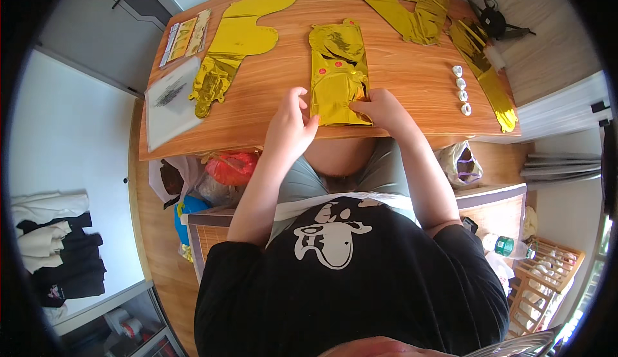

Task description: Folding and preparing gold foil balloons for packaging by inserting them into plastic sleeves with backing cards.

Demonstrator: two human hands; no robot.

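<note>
A folded gold foil balloon (338, 93) lies flat on the wooden table right in front of me, with small red round marks on it. My left hand (291, 124) is at its near left corner, thumb by the foil's edge and the other fingers curved and apart, with nothing in them. On the opposite side, my right hand (385, 111) has its thumb on top of the foil and its fingers curled at the right edge, pinching the balloon. The tips of those right fingers are partly hidden.
A flat gold foil balloon (248, 25) lies left, beside a clear plastic bag (170, 103) and printed packets (185, 38). Further foil balloons, one (412, 9) at the back and another (486, 67) at the right, flank several white rolls (461, 94). A black stand (494, 19) occupies the back right corner.
</note>
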